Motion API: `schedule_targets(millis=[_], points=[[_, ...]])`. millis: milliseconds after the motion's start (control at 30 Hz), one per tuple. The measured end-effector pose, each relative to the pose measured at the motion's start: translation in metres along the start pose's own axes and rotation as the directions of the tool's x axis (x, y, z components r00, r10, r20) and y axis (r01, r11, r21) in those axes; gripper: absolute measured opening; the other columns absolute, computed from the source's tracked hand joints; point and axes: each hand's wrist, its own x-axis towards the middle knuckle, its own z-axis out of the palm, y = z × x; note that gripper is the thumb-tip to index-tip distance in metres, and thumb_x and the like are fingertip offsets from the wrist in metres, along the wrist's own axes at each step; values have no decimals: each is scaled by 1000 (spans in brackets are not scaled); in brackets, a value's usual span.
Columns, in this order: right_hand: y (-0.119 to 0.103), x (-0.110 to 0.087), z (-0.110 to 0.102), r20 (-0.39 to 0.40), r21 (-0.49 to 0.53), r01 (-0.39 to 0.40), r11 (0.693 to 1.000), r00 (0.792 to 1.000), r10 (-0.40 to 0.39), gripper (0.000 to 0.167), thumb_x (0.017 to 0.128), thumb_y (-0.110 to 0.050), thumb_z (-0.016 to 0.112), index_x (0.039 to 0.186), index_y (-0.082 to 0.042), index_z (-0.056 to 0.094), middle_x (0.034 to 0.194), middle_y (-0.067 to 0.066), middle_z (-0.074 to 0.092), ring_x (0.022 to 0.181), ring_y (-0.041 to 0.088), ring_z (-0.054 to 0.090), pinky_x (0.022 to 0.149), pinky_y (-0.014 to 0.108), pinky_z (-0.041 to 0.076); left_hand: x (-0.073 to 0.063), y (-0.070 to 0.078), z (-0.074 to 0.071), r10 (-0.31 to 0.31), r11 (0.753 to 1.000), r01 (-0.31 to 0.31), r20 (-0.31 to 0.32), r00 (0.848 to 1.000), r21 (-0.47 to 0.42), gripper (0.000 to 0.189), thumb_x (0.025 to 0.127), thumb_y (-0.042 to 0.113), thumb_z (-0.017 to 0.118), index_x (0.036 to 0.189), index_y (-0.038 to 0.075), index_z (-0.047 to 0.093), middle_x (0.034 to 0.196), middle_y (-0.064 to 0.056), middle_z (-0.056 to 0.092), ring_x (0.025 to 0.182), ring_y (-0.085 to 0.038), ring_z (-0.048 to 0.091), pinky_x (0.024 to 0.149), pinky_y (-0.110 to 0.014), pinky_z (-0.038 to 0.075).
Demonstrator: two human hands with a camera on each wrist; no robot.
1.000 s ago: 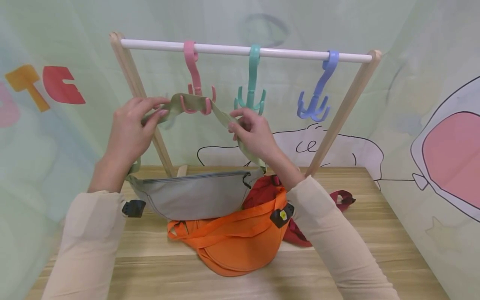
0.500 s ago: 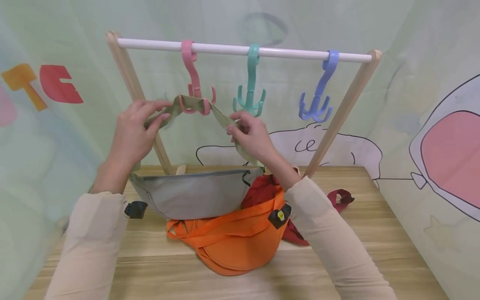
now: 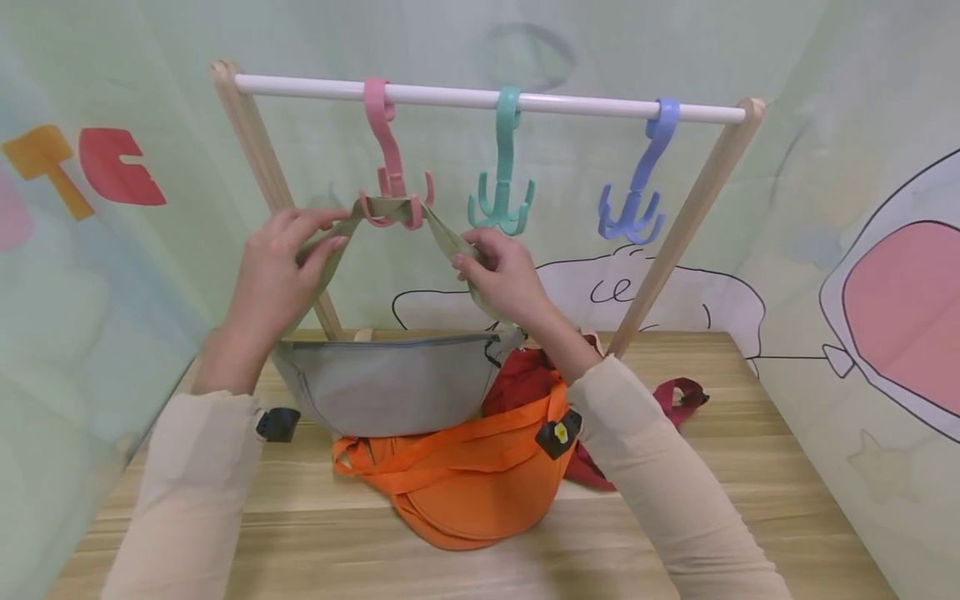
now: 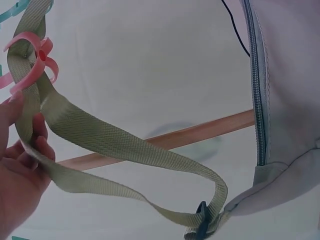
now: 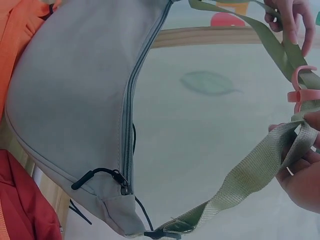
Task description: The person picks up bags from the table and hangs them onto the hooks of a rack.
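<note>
The left hand [image 4: 22, 175], cut off by the left edge, holds an olive strap [image 4: 115, 136] between thumb and fingers. Just above the fingertips the strap passes through a pink hook [image 4: 42, 55] with several curved prongs, then runs up to the top edge, near part of a teal hook [image 4: 12, 11]. From the hand, 2 strands of the strap slant down to the right and meet at 1 dark buckle [image 4: 202, 220], beside the tapered end of a grey bag [image 4: 295, 90]. The bag fills the right side, its zipper [image 4: 257, 100] running nearly vertically. Behind the strands, 1 brown bar [image 4: 205, 130] crosses diagonally before a pale backdrop [image 4: 150, 65] bearing a faint green patch.
</note>
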Motion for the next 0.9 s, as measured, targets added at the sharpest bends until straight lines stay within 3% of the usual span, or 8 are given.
schedule_targets(millis=[200,467,633,900], points=[[4,-3,-2,-11,-88,-13,996,1000,12,30,85,-11,63,114,-3,58,96,9,61,82,19,51,72,28,42,-4,3,1,29,1000,-29,-33,999,-3,29,86,7,62,115,5,61,100,-19,58,91,-34,53,74,-49,39],[8,-8,-4,-2,-110,-3,994,1000,3,42,82,-12,67,122,-6,54,110,7,59,101,17,51,88,34,39,-10,5,4,32,999,-33,-70,997,-14,31,87,9,61,117,6,60,102,-20,57,89,-33,52,73,-47,40],[9,-12,-5,2,-86,6,996,1000,-6,49,82,-11,67,128,-6,50,119,8,55,107,17,48,92,37,38,-15,4,5,35,999,-38,-107,994,-22,32,85,7,64,116,4,60,104,-21,56,93,-35,53,76,-49,40],[15,-19,-8,0,-37,8,999,1000,-8,56,83,-11,67,133,-6,45,130,7,50,116,18,45,92,38,38,-22,2,5,4,1000,-4,-114,993,-4,38,83,7,66,120,3,56,111,-24,54,100,-40,51,81,-55,39]])
